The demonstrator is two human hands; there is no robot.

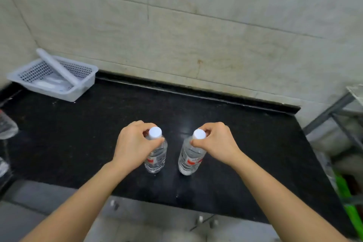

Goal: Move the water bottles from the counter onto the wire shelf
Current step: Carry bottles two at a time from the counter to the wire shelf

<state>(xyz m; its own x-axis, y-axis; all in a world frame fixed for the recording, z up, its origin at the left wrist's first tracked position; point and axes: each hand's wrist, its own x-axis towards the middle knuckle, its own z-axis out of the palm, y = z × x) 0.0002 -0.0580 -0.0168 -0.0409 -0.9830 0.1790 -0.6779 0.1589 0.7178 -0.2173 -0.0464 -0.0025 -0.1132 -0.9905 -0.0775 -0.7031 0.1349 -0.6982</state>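
Two clear water bottles with white caps and red labels stand upright side by side on the black counter [78, 127]. My left hand [133, 143] grips the neck of the left bottle [156, 160], fingers curled just under its cap. My right hand [217, 142] grips the neck of the right bottle [189, 160] the same way. Both bottle bases rest on the counter. Grey bars of the wire shelf [337, 114] show at the right edge, beyond the counter's end.
A white perforated plastic basket [78, 89] with a white lid leaning in it sits at the back left corner. Clear plastic objects [5, 126] show at the left edge. A tiled wall backs the counter. Something green [349, 200] lies low at the right.
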